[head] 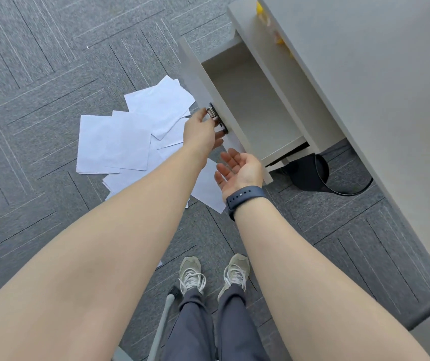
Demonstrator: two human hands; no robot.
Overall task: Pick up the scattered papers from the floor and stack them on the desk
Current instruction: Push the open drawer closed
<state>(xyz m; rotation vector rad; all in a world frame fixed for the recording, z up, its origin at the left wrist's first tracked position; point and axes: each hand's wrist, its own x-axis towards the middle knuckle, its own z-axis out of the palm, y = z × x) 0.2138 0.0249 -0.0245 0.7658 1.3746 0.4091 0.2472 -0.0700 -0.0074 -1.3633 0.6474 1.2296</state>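
I see the left hand (200,131) with its grip closed on the drawer handle (217,118), the drawer (255,105) pulled open under the tabletop (378,61). Right hand (240,170) hangs just below that grip, palm up, fingers relaxed, holding nothing. Papers (130,136) lie scattered on the floor (39,82), left of and beneath both hands.
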